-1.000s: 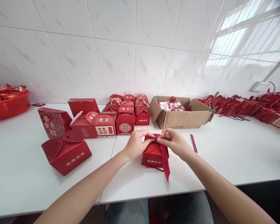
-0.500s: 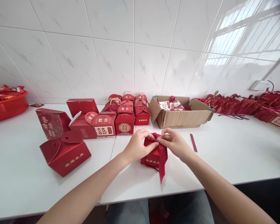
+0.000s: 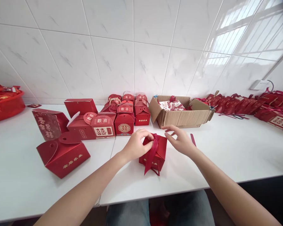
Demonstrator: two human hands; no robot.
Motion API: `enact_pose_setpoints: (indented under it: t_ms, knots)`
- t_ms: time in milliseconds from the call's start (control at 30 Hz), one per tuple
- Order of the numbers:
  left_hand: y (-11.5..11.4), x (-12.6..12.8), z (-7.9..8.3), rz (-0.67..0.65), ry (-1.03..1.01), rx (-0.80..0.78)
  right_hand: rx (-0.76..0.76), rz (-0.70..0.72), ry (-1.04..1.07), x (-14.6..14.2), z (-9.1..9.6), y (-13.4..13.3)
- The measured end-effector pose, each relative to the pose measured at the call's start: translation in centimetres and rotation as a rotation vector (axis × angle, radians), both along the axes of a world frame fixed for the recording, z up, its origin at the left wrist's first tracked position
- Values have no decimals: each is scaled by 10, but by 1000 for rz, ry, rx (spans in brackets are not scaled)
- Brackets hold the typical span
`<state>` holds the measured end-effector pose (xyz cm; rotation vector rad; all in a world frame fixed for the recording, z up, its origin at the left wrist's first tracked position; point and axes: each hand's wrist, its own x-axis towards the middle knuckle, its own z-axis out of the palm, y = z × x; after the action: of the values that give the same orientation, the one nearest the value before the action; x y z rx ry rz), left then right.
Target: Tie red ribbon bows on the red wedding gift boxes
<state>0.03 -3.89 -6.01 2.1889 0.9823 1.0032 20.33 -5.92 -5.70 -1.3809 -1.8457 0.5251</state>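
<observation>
A small red gift box (image 3: 160,153) with gold lettering stands on the white table in front of me. A dark red ribbon (image 3: 151,157) is gathered at its top, and one tail hangs down the front. My left hand (image 3: 139,145) pinches the ribbon at the top left of the box. To the right of the box, my right hand (image 3: 179,140) is off the ribbon, its fingers apart and holding nothing. A dark red cord (image 3: 155,171) shows at the foot of the box's front.
Several red boxes (image 3: 124,125) stand along the wall, with an open-topped red box (image 3: 63,158) at the left. Behind my hands is a cardboard carton (image 3: 184,120). A dark red strip (image 3: 192,140) lies at the right, and a red basket (image 3: 7,108) at far left.
My right hand has let go of the ribbon and moved to the right. The ribbon tail has swung left across the box front, while my left hand keeps its pinch.
</observation>
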Motion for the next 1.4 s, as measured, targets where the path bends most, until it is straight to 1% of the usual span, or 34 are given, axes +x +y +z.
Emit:
enact_pose_setpoints:
  t_ms: [67, 100, 133, 167, 233, 333, 433, 467, 567, 633, 700, 733, 800, 867, 933, 1000, 1067, 1200, 1400]
  knots:
    - [1, -1, -1, -1, 9, 24, -88, 167, 82, 2, -6, 12]
    - [1, -1, -1, -3, 13, 35, -137, 228, 122, 3, -9, 16]
    - [2, -1, -1, -5, 17, 44, -171, 256, 147, 3, -11, 18]
    - [2, -2, -1, -6, 19, 52, -186, 253, 150, 3, -11, 18]
    - [3, -2, 0, -9, 21, 61, -166, 192, 106, 3, -11, 13]
    - [4, -3, 1, -22, 26, 68, -85, 122, -29, 1, -5, -3]
    - [5, -5, 2, -29, 33, 68, 32, 53, -197, 1, 6, -23]
    - [5, -5, 2, -30, 36, 71, 46, 30, -248, 1, 10, -28]
    - [4, -5, 1, -16, 63, 100, -26, 5, -354, 2, 24, -36]
    - [3, -4, 2, -5, 94, 139, -65, 21, -357, 1, 32, -32]
    - [2, -3, 4, -17, 125, 190, -77, 58, -289, -1, 37, -21]
    - [1, -2, 5, -30, 139, 218, -97, 92, -238, -3, 39, -15]
    - [-1, -2, 7, -58, 166, 275, -186, 190, -128, -8, 40, -2]
    - [-2, -2, 8, -68, 196, 323, -288, 296, -29, -12, 39, 7]
    - [-3, -3, 8, -60, 209, 350, -360, 372, 86, -13, 36, 12]
    - [-3, -4, 7, -41, 198, 350, -410, 405, 200, -12, 31, 15]
    - [-3, -6, 8, -21, 186, 335, -438, 411, 257, -10, 28, 16]
    - [-3, -9, 11, 26, 224, 312, -443, 424, 176, -6, 28, 20]
    - [-1, -13, 9, 57, 285, 300, -458, 516, -73, 3, 43, 26]
